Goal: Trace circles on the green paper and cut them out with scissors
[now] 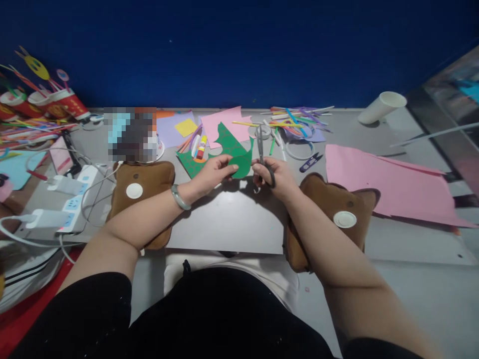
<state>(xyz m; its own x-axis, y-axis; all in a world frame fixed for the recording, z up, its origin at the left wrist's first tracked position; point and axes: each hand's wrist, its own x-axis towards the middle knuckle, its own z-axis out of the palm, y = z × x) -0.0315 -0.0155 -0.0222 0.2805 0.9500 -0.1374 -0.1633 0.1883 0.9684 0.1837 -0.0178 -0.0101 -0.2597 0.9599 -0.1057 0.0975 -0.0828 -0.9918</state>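
Between the thumb and fingers of my left hand [219, 174] is a green paper piece [242, 162] with a curved edge. My right hand [275, 177] holds dark-handled scissors [261, 142], their blades pointing up and away from me, just right of the green piece. Behind my left hand lies a patterned green sheet [228, 142] with scalloped cut edges; part of it is hidden by the hand and the held piece. Pink paper [232, 119] lies beyond it. A glue stick [201, 148] is left of the patterned sheet.
Brown cushions [123, 197] [325, 202] lie under both forearms. Pink sheets [392, 184] are at the right, near purple snips [310, 163] and a white cup [381, 107]. A power strip [79, 199] with cables, red cups [71, 103] and colored sticks [33, 132] occupy the left.
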